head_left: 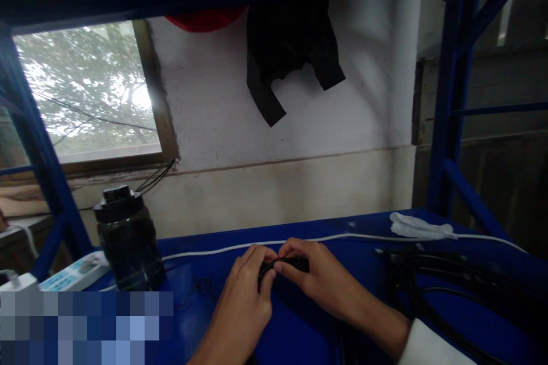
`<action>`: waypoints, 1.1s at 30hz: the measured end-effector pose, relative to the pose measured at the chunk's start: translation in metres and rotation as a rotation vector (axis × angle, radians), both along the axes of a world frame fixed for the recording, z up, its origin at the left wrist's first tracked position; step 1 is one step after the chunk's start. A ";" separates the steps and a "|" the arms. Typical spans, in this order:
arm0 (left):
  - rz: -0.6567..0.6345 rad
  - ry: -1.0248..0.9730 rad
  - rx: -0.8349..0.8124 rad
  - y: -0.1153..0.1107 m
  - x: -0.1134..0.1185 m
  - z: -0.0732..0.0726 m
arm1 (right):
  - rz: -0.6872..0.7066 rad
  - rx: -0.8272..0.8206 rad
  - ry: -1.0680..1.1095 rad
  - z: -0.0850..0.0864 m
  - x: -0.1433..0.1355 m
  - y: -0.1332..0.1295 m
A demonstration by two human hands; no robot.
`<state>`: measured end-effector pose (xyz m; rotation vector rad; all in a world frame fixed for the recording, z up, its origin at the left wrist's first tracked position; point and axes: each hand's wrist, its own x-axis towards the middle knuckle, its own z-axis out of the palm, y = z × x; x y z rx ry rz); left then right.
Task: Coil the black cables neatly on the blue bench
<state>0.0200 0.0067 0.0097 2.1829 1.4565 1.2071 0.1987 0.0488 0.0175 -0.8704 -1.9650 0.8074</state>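
My left hand (250,282) and my right hand (319,274) meet above the blue shelf (282,336). Both are closed on a black cable (295,263), thumbs and forefingers pinching it side by side with the fingertips nearly touching. A short length of the cable shows between the right thumb and forefinger; another bit shows in the left hand's grip. What exactly lies between the fingertips is too small to make out. Coils of thick black cable (406,279) rest on the shelf beyond my right forearm. Thin dark ties or wire bits (201,284) lie left of my left hand.
A dark bottle (128,245) stands at the left beside a white power strip (79,271). A white cord (240,247) runs along the shelf's back, passing a crumpled white plastic piece (422,226). Blue rack posts (449,97) frame both sides. Dark clothing (291,40) hangs behind.
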 end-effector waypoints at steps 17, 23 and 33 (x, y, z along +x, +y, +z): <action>0.038 0.026 -0.009 -0.005 0.000 0.001 | 0.028 -0.001 -0.138 -0.001 0.002 -0.001; 0.009 0.053 -0.044 -0.006 0.002 0.000 | 0.014 -0.008 -0.114 -0.002 0.001 -0.002; 0.030 0.031 -0.067 -0.002 0.003 0.000 | 0.031 -0.006 -0.086 -0.007 0.001 0.002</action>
